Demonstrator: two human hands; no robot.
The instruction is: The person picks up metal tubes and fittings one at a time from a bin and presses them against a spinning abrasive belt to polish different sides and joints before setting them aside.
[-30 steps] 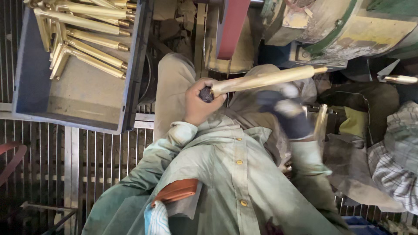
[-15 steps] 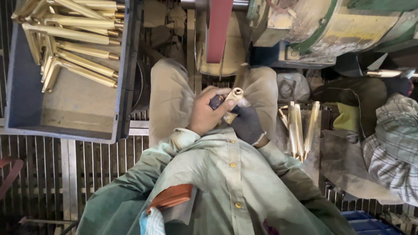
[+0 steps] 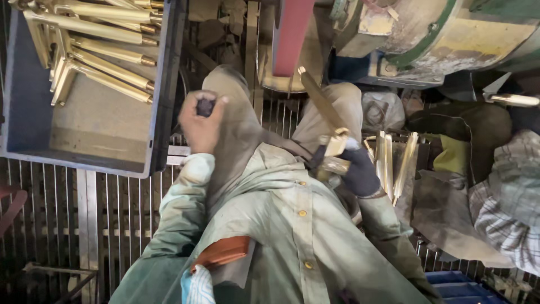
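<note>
One brass rod in gloved right hand, apart from left hand.

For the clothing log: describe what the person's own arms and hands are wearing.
Both arms are in long pale grey-green sleeves of a soiled, buttoned work shirt. The left hand is bare, with no glove. The right hand wears a dark, close-fitting glove that ends at the wrist.

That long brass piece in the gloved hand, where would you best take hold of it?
Probably at its near, lower end, where the gloved right hand already wraps it, coming from the right side. The brass piece is a long, slim bar tilted up and away toward the red belt, so a grip at the blocky end nearest the body leaves the far tip free. The left hand holds a small dark object apart from it.
</note>
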